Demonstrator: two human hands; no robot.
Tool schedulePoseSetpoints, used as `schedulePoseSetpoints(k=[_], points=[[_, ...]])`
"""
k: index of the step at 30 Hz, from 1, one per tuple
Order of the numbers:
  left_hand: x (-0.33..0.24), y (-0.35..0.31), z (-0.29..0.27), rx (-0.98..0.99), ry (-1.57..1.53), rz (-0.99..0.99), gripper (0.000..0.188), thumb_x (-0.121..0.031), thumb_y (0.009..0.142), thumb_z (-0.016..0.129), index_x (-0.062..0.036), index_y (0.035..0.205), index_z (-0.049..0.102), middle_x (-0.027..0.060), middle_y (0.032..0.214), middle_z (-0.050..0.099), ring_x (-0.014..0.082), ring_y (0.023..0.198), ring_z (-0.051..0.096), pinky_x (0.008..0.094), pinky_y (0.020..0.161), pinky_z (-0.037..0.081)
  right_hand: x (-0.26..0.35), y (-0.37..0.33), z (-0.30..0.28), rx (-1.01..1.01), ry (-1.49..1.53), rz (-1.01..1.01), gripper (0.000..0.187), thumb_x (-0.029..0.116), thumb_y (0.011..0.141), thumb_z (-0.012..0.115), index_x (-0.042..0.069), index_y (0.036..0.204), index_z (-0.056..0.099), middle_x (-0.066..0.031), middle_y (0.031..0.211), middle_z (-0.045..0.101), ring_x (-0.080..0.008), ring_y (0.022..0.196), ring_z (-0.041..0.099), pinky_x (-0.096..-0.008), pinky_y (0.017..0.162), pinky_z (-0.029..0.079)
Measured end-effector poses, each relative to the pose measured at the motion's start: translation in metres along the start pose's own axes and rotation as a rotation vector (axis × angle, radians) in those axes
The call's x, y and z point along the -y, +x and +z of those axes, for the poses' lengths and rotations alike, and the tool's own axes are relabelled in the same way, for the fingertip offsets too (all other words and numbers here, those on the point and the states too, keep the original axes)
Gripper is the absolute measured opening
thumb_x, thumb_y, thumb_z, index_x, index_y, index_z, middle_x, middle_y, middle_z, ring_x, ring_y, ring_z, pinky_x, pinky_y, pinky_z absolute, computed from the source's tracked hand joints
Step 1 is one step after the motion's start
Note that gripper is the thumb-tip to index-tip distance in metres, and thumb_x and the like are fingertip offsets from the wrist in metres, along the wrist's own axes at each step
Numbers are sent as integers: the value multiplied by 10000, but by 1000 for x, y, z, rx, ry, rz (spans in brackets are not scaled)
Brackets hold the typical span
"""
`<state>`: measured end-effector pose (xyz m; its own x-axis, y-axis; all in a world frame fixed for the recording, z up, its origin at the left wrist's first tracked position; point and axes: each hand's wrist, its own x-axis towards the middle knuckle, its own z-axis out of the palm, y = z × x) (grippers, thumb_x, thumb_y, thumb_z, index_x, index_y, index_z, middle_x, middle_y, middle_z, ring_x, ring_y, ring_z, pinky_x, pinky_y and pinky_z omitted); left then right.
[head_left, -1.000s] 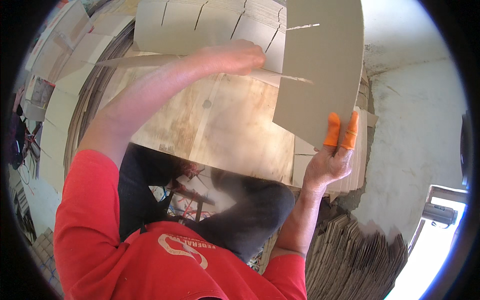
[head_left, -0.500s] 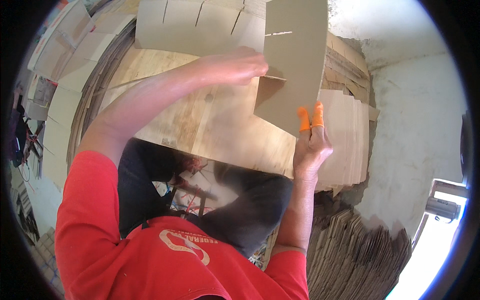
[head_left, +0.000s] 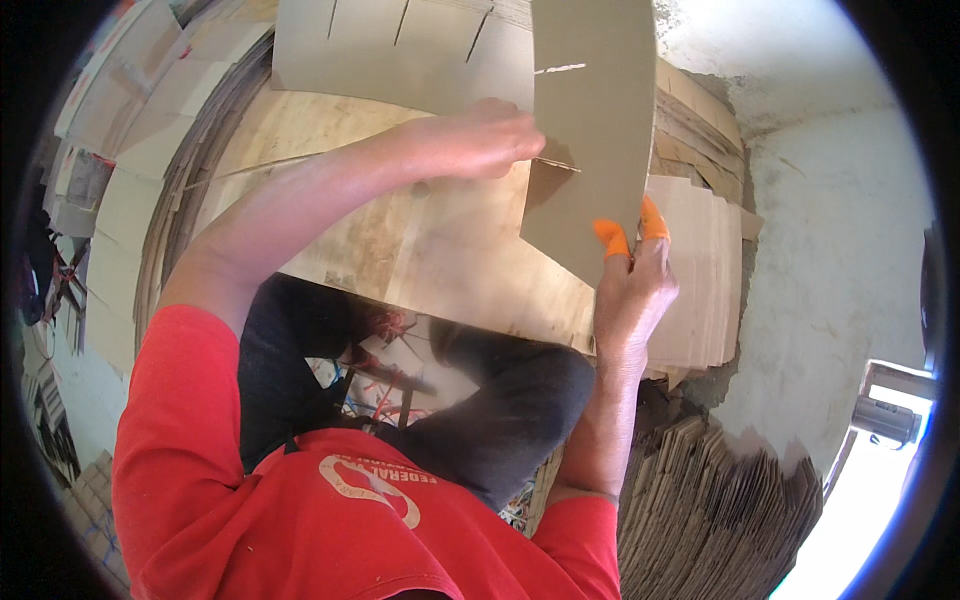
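Observation:
A long strip of brown cardboard (head_left: 592,120) with short slits along its left edge is held raised over the wooden board (head_left: 400,240). My left hand (head_left: 500,140) is closed at that edge beside a slit, fingers curled; its fingertips meet the cardboard. My right hand (head_left: 635,260) pinches the strip's near right corner between fingers wearing orange finger covers. The strip's far end runs out of the picture at the top. Behind my left hand lies a wider slotted cardboard sheet (head_left: 400,60).
Stacked cardboard sheets (head_left: 695,270) lie to the right beside the wall (head_left: 830,240). Below them stands a dense row of cardboard pieces (head_left: 720,510). More stacked cardboard (head_left: 140,200) lines the left side. My legs (head_left: 500,410) are under the board's near edge.
Both hands have shifted slightly right and my left hand slightly nearer, still on the cardboard strip. The strip has moved a little to the right with them.

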<state>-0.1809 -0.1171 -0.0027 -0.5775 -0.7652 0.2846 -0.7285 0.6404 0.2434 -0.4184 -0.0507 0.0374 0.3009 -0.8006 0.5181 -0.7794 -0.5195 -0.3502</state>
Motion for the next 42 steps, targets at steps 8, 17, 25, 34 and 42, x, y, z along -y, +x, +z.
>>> schedulePoseSetpoints(k=[8, 17, 25, 34, 42], points=[[-12, 3, -10, 106, -12, -43, 34, 67, 633, 546, 46, 607, 542, 230, 647, 571, 408, 670, 609, 474, 572, 466, -3, -11, 12, 6, 29, 134, 430, -64, 833, 584, 17, 1253, 539, -140, 953, 698, -224, 738, 688, -317, 629, 559], [-2, -16, 11, 25, -98, -27, 35, 66, 631, 563, 52, 616, 534, 234, 660, 567, 417, 663, 597, 479, 571, 452, -1, -13, 12, -20, 34, 225, 429, -88, 801, 549, -4, 1222, 544, -164, 1005, 694, -255, 777, 703, -325, 654, 578], [-8, -11, 7, 94, -46, -16, 35, 68, 659, 548, 48, 630, 546, 224, 662, 569, 408, 664, 600, 480, 567, 449, 1, -17, 13, 11, 122, 125, 467, -90, 807, 539, -5, 1267, 540, -171, 945, 702, -226, 738, 699, -315, 636, 562], [-10, -11, 7, 86, -80, -50, 38, 89, 626, 537, 67, 608, 512, 244, 652, 553, 414, 651, 594, 471, 556, 445, 3, -16, 12, -15, 70, 276, 461, -59, 842, 548, 21, 1296, 546, -107, 915, 719, -168, 707, 695, -284, 644, 553], [-1, -15, 5, 72, -255, -110, 137, 60, 610, 543, 52, 570, 412, 252, 613, 488, 431, 594, 521, 496, 521, 389, -4, -11, 4, 12, 60, 210, 460, -65, 830, 549, 7, 1285, 552, -126, 877, 712, -196, 666, 683, -290, 633, 546]])
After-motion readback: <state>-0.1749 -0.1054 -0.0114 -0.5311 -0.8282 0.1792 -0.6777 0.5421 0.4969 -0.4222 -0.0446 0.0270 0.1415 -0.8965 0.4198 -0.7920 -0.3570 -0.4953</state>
